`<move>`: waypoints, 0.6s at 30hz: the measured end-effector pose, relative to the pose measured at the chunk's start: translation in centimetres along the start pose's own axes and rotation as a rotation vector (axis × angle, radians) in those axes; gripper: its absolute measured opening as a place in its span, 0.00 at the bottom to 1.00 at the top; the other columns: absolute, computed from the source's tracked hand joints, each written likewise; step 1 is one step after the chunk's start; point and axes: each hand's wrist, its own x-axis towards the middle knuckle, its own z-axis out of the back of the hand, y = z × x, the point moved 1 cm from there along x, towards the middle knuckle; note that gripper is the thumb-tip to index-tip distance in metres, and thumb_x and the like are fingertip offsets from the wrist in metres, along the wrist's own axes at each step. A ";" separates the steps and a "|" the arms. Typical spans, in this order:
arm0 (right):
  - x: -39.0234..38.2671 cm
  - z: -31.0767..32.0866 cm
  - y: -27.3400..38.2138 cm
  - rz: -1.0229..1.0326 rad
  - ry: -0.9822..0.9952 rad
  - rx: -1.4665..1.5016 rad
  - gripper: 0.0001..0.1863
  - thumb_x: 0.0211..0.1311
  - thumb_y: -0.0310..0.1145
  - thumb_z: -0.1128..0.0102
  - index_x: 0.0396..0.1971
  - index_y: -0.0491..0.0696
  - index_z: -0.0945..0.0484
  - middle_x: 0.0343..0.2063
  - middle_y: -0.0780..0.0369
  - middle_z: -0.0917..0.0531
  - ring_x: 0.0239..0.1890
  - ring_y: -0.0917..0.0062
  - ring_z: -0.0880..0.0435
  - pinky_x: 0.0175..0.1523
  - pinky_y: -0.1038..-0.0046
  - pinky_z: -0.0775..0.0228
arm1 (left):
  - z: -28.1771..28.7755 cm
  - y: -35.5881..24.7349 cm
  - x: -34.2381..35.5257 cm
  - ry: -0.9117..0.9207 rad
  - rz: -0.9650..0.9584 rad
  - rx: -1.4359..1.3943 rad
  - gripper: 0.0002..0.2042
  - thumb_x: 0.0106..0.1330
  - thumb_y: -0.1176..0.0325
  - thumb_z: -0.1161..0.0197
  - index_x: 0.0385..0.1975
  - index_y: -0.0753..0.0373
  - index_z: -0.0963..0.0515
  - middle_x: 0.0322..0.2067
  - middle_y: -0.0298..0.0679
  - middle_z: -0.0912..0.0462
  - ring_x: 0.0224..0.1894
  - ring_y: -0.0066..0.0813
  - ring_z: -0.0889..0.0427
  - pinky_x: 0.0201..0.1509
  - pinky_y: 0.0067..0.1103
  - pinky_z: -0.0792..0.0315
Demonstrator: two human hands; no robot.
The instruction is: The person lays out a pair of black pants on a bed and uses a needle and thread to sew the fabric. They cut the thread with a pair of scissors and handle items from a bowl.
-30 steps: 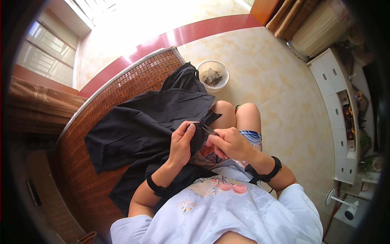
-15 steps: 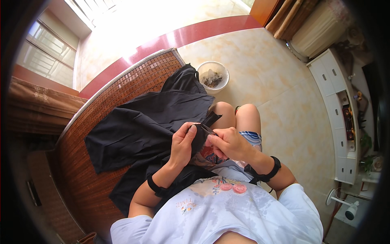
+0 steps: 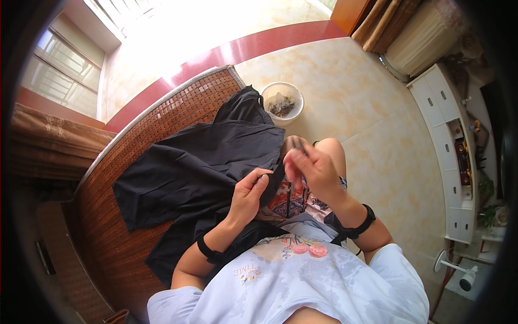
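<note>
Motion blur smears my right hand (image 3: 317, 170); its fingers are curled round a small dark tool (image 3: 297, 143) whose shape I can't make out. The thumb and fingers of my left hand (image 3: 244, 198) are pinched together on the black cloth (image 3: 216, 143), hiding the gripped bit. That cloth spreads toward ten o'clock over a woven brown mat (image 3: 183, 102). At twelve o'clock beyond my hands, the white bin's (image 3: 294, 116) contents are unclear. I count one cloth, one bin, two black wristbands (image 3: 368, 220).
</note>
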 end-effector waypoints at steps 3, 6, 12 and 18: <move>0.5 0.9 0.9 0.235 -0.097 -0.316 0.11 0.64 0.34 0.40 0.40 0.41 0.23 0.29 0.65 0.20 0.29 0.84 0.23 0.36 0.82 0.31 | 0.7 -0.4 0.2 -0.006 -0.040 0.025 0.07 0.71 0.72 0.46 0.37 0.70 0.25 0.43 0.33 0.26 0.41 0.16 0.32 0.47 0.12 0.38; 2.6 1.6 -2.1 0.371 0.025 -0.411 0.21 0.59 0.32 0.33 0.50 0.41 0.26 0.38 0.67 0.20 0.28 0.91 0.26 0.33 0.88 0.34 | 0.7 -1.4 0.3 -0.016 -0.176 0.264 0.05 0.69 0.74 0.44 0.35 0.70 0.26 0.35 0.35 0.28 0.35 0.21 0.32 0.43 0.14 0.37; 1.7 0.9 -2.1 -0.070 0.207 -0.235 0.11 0.56 0.33 0.30 0.28 0.42 0.20 0.20 0.72 0.23 0.26 0.91 0.29 0.31 0.81 0.36 | 1.6 -3.1 0.0 0.030 -0.001 0.468 0.07 0.65 0.71 0.39 0.33 0.70 0.23 0.21 0.39 0.25 0.24 0.22 0.28 0.32 0.19 0.32; 2.4 1.2 -4.0 -0.009 0.157 -0.304 0.13 0.59 0.36 0.34 0.30 0.41 0.22 0.19 0.67 0.23 0.25 0.87 0.27 0.32 0.79 0.34 | 2.2 -2.5 0.4 0.059 0.197 0.194 0.08 0.67 0.69 0.40 0.31 0.69 0.22 0.21 0.23 0.28 0.26 0.08 0.35 0.28 0.11 0.39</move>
